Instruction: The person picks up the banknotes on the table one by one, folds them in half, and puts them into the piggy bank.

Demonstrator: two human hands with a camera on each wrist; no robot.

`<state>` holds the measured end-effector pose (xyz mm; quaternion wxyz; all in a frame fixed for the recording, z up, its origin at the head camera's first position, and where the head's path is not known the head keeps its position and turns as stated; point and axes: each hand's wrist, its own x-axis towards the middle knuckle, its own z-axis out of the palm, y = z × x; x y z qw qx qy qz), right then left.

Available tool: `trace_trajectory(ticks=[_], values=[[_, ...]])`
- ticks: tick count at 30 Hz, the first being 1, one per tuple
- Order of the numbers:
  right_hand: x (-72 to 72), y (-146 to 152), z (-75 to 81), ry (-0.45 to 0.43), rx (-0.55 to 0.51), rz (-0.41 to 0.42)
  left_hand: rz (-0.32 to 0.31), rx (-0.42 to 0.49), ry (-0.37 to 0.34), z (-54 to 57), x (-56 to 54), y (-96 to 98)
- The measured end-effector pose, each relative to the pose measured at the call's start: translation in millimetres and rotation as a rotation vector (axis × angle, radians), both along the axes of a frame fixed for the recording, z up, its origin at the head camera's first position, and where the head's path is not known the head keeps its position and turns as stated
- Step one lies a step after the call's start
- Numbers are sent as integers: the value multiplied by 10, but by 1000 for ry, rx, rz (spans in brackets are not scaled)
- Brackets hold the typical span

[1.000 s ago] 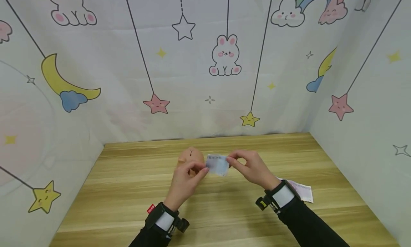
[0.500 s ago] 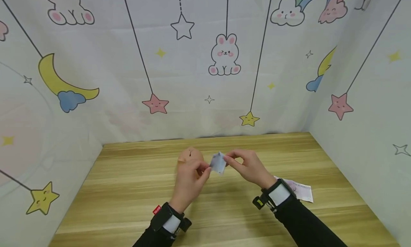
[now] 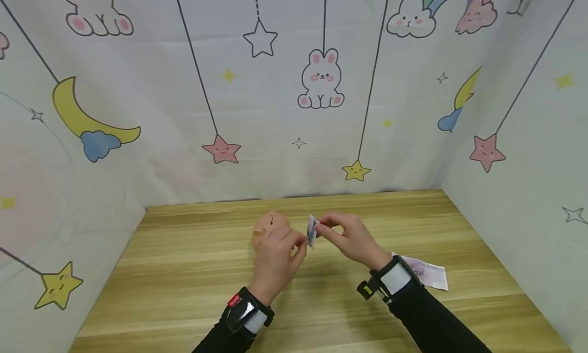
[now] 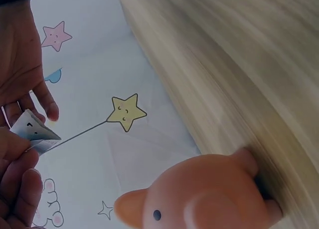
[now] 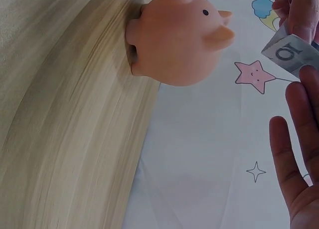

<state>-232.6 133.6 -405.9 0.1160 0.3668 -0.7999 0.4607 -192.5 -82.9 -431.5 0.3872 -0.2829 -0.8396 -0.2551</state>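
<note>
Note (image 3: pixel 312 232) turned edge-on, left grip (image 3: pixel 276 253) brought nearer right grip (image 3: pixel 351 241); folded note pinched by both, right of pig (image 3: pixel 268 222). Fold could be sprung open if either pinch is loosened.

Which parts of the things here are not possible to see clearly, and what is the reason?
- Head view: near part of the peach-coloured, rounded pig-shaped bank, hidden by the left hand.
- Head view: part of the pale purple paper banknote, hidden by the black-and-white band on the right wrist.
- Head view: print on the folded blue-grey paper banknote, too small.
- Right wrist view: part of the folded banknote, cut off by the right edge.
</note>
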Motion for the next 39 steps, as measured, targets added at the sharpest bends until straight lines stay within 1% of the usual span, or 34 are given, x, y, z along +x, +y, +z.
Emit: trace_trajectory(ticks=[5,11,15,18,21,27,32,35,39], values=[[16,0,18,-31,19,-10,50,-109,59,26,21,28],[16,7,43,-48,44,-35,80,-188,111,53,32,45],[10,13,43,-55,46,-34,110,-253,157,67,32,61],[2,12,28,-36,39,-26,138,-293,186,79,39,78],[-10,17,11,8,28,-21,156,-306,199,83,43,93],[-18,24,13,84,17,-31,151,-276,186,81,61,100],[-20,23,39,118,18,-41,112,-214,138,89,86,86],[-24,31,50,140,29,-50,65,-132,95,90,81,55],[-30,45,57,168,54,-47,18,15,48,105,24,-4]])
